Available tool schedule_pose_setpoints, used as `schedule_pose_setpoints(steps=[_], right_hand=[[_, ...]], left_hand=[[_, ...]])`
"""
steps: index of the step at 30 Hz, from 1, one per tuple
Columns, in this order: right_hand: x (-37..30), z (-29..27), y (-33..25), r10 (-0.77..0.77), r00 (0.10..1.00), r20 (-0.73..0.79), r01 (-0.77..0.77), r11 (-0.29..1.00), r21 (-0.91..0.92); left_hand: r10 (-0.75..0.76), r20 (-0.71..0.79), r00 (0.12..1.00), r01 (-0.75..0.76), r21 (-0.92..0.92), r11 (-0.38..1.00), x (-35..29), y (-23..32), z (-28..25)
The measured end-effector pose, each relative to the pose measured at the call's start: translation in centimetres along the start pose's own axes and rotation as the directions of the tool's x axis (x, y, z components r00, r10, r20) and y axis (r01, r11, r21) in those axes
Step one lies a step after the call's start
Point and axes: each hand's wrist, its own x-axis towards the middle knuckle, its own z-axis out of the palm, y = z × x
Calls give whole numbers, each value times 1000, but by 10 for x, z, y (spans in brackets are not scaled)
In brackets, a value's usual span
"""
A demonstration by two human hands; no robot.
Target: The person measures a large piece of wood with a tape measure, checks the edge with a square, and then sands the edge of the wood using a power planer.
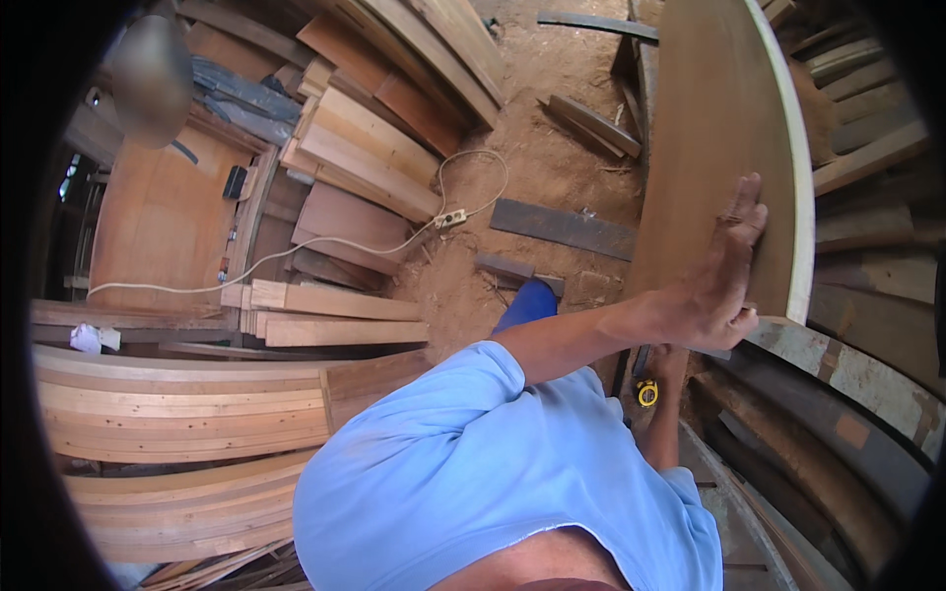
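A long, wide brown wooden board (705, 118) with a pale edge runs away from me at the right. My left hand (729, 261) lies on its near end, fingers stretched toward the far side and thumb spread apart. My right forearm comes up below the left one, and my right hand (672, 360) is at or under the board's near end. Its fingers are hidden behind my left hand and wrist. Close beside the right forearm is a yellow and black tape measure (646, 393); I cannot tell what supports it.
Stacked planks (365, 148) and light timber (187, 414) fill the left. A white cable with a socket block (451, 219) crosses the dirt floor (453, 286). A dark plank (562, 229) lies beyond my blue-covered foot (529, 303). More lumber (867, 227) is stacked at the right.
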Motion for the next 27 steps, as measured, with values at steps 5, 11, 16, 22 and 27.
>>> schedule_pose_setpoints(steps=[5, 11, 16, 22, 27], right_hand=[[26, -128, -92, 256, 797, -547, -25, 919, 393], [-4, -292, -248, 44, 661, -749, 571, 618, 540], [-52, -356, -339, -277, 522, -807, 853, 168, 494], [-90, -375, -414, -547, 577, -607, 751, 647, 130], [-112, -348, -430, -91, 600, -795, 624, 676, 393]], left_hand=[[-38, -6, 999, 38, 29, 999, -10, 0, -9], [-18, -3, 1000, 18, -43, 999, -12, 8, -25], [34, -105, 994, -43, -85, 995, -13, -4, -6], [4, -157, 988, -41, -236, 971, -22, -18, -21], [6, 237, 971, 69, -305, 950, -22, -34, -77]])
